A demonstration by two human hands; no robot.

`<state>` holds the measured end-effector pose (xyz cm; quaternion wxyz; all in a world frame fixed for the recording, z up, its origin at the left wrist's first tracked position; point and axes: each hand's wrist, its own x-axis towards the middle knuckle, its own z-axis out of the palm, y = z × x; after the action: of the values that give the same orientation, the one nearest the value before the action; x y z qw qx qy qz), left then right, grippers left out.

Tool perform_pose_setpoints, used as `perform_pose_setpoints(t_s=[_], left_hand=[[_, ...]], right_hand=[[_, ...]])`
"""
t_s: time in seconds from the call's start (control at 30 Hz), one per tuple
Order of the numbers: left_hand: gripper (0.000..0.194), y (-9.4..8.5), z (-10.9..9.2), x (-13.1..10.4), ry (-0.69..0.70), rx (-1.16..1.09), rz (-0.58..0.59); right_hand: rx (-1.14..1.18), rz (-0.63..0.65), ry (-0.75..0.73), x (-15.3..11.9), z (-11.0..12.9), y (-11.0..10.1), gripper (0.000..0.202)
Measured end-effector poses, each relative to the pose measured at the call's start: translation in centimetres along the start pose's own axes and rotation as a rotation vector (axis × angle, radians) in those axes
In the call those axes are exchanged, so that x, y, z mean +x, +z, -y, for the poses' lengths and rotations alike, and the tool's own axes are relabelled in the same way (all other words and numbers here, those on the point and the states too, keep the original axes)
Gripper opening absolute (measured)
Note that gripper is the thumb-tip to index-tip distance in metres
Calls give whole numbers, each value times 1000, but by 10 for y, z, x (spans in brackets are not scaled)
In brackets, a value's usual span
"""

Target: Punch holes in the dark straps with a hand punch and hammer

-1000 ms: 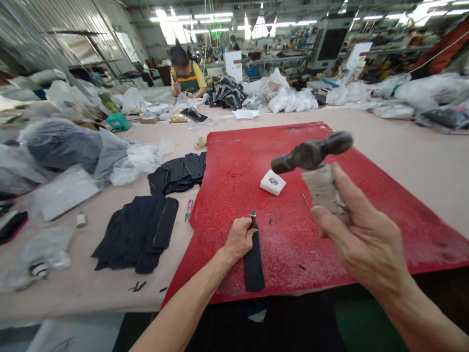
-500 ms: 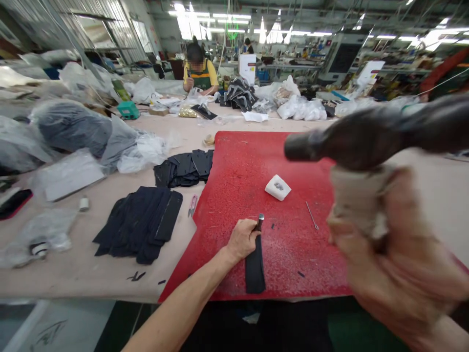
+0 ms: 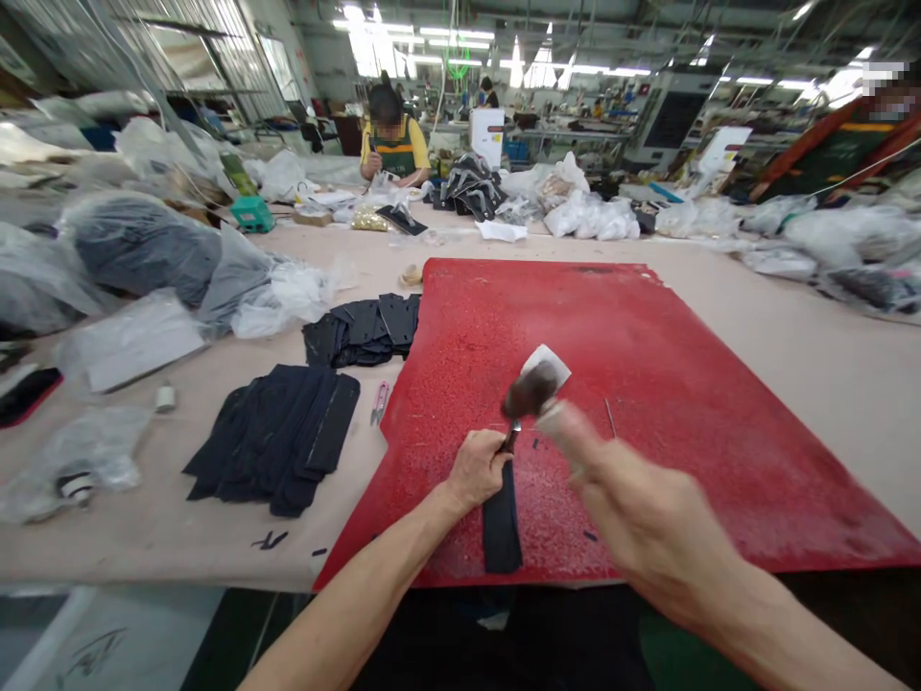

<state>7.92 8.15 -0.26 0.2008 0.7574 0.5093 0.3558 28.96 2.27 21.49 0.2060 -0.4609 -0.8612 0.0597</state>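
At lower centre, left fingers (image 3: 495, 464) pinch a likely rigid punch (image 3: 511, 438) mid-shaft; right fingers (image 3: 576, 434) grip a heavy-looking hammer (image 3: 531, 387) by its handle.

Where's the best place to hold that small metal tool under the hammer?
Probably by its shaft, below the top end, coming in from the left as the left hand does. The metal tool is slim and leans slightly, and the hammer is at its top, so a higher grip could get struck. Its lower end is hidden.
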Motion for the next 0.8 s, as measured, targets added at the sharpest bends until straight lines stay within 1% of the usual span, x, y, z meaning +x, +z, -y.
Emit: perform_pose_setpoints(t_s=[0.1, 0.17, 0.23, 0.27, 0.33, 0.37, 0.4, 0.43, 0.47, 0.5, 0.57, 0.6, 0.63, 0.7, 0.77, 0.8], left_hand=[[12, 0, -2, 1, -7, -11, -15], [13, -1, -4, 1, -24, -22, -18], [10, -3, -4, -1, -39, -24, -12], [9, -3, -4, -1, -45, -23, -5], [7, -4, -4, -2, -60, -33, 12], [7, -5, -4, -2, -75, -47, 16], [6, -5, -3, -2, -96, -66, 16], [6, -5, -2, -2, -120, -91, 14], [7, -4, -2, -2, -144, -123, 16], [9, -4, -1, -2, -169, -160, 21], [13, -4, 0, -2, -216, -240, 33], [15, -4, 0, -2, -236, -278, 38], [16, -4, 0, -2, -251, -311, 40], [18, -5, -1, -1, -265, -369, 39], [18, -6, -1, -1, -276, -429, 24], [18, -7, -1, -1, -290, -458, 1]], right_hand=[[127, 188, 71, -9, 0, 19, 50], [284, 283, 187, -20, -8, 25, 51], [447, 303, 327, -35, -23, 36, 51], [533, 313, 404, -43, -32, 45, 51], [700, 324, 564, -59, -54, 69, 58], [756, 305, 641, -66, -64, 83, 62], [764, 280, 704, -72, -74, 97, 65], [698, 235, 732, -76, -81, 110, 65], [562, 182, 719, -79, -86, 121, 62], [391, 124, 677, -79, -87, 130, 56], [58, 9, 537, -75, -80, 143, 45], [-42, -30, 461, -70, -71, 148, 41], [-85, -51, 393, -64, -60, 153, 40], [-37, -13, 275, -54, -35, 164, 40], [35, 45, 224, -47, -13, 178, 43], [58, 60, 226, -46, -5, 185, 45]])
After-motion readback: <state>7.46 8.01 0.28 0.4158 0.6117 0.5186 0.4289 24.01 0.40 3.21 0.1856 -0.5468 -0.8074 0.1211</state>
